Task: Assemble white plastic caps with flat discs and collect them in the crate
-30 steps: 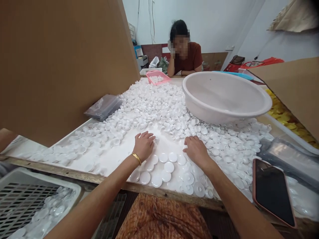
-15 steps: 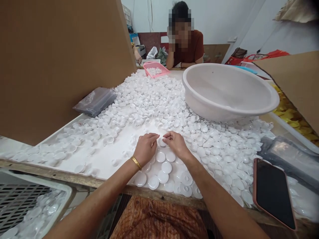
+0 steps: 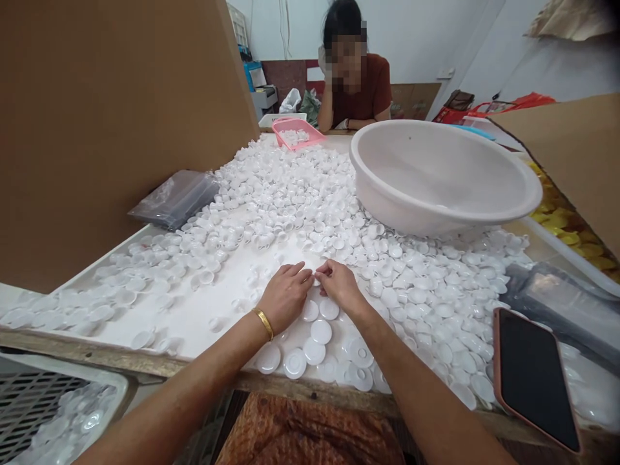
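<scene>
In the head view, my left hand (image 3: 287,296), with a gold bracelet at its wrist, is low over the table, fingers bent and closed at the tips; whatever they hold is hidden. Opposite it my right hand (image 3: 338,284) pinches a small white plastic disc (image 3: 317,282), mostly covered by the fingers. The fingertips of both hands almost meet. Just below them, several glossy white discs (image 3: 320,332) lie flat, saucer-like, some overlapping. A wide heap of small white plastic pieces (image 3: 290,187), round and cup-like, spreads beyond and to the right of my hands.
A big white basin (image 3: 436,219) stands on the heap at right. Around it are a phone (image 3: 537,378), plastic bags (image 3: 571,310) and a carton (image 3: 571,161). A tall cardboard box (image 3: 116,129) blocks the left. A pink scoop (image 3: 310,141) and a seated person (image 3: 372,97) are opposite.
My left hand has turned flatter and closed in on the right fingertips, covering more of the disc between them. The view has shifted slightly. The other hand at far left has left the view.
</scene>
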{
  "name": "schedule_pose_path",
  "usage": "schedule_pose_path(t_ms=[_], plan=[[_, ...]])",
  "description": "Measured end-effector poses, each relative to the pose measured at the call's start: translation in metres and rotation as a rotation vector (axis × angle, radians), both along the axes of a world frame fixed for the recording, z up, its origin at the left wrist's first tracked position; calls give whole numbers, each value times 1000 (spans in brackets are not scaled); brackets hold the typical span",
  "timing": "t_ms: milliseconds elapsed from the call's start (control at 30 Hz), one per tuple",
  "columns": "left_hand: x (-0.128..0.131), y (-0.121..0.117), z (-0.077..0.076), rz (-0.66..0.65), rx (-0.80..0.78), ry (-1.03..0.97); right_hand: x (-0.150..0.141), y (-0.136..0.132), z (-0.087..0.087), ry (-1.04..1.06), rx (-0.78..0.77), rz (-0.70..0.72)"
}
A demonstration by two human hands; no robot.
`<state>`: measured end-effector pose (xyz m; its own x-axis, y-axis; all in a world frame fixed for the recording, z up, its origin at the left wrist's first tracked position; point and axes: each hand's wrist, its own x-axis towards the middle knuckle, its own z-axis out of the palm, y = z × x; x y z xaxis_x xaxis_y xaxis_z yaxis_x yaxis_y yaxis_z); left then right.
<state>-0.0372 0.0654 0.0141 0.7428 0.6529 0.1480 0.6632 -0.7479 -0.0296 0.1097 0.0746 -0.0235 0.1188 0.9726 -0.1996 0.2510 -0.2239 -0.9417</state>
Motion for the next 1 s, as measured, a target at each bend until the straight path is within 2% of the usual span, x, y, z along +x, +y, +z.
schedule_pose_path(t_ms=[167,333,433,600,767,1000], plan=[[2,5,-2,-9,-55,-11,2,3,0,63,-8,-4],[5,4,-4,-24,0,28,4,5,-5,64,-27,42],[4,7,-3,-64,15,82,5,3,-6,21,9,57],[4,9,-2,-91,58,116,5,0,-5,-185,135,99],[11,7,-2,-116,9,121,4,2,-5,-284,130,74],[16,4,-9,-38,33,49,5,7,-3,-344,102,102]])
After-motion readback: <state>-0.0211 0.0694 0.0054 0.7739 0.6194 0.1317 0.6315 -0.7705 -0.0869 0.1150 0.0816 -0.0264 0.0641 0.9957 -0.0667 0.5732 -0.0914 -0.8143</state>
